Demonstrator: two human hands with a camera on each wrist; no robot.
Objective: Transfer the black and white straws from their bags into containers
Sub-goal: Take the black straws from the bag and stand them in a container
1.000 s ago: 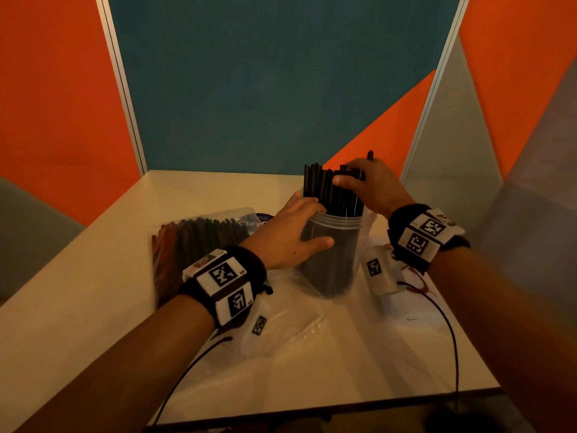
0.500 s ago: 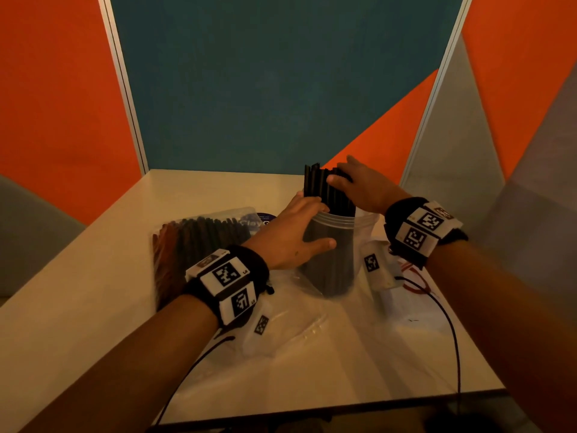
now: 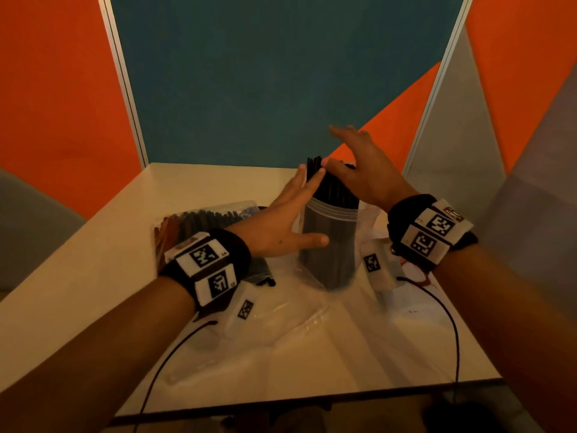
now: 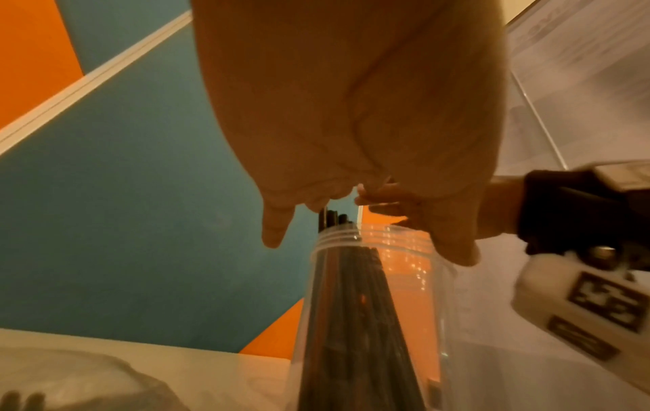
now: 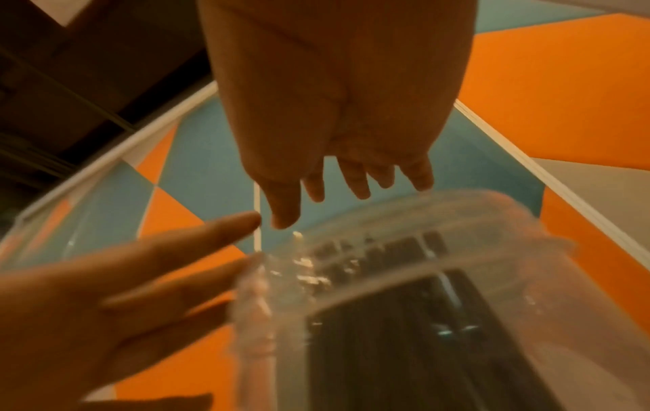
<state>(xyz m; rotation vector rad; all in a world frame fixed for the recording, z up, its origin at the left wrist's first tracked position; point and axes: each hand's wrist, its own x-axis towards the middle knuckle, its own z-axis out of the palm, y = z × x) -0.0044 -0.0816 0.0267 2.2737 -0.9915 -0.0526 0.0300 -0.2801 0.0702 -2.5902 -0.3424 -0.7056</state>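
Observation:
A clear plastic container [image 3: 327, 245] stands mid-table with a bundle of black straws [image 3: 324, 189] upright in it, their tops above the rim. My left hand [image 3: 290, 220] lies against the container's left side with straight fingers, its thumb across the front wall. Just above the straw tops hovers my right hand [image 3: 359, 170], fingers spread and holding nothing. The right wrist view shows those straight fingers [image 5: 351, 180] over the container rim [image 5: 422, 222]. In the left wrist view the straws [image 4: 351, 319] lean inside the container [image 4: 415, 292].
A clear bag of dark straws [image 3: 199, 220] lies left of the container. A flat, empty-looking clear bag [image 3: 281, 314] lies in front, toward the table's near edge [image 3: 312, 398]. Partition walls close the back and sides. Wrist cables trail over the table.
My right hand has lifted off the straw tops and spread its fingers. The left hand has loosened its grip on the container, its fingers now straight.

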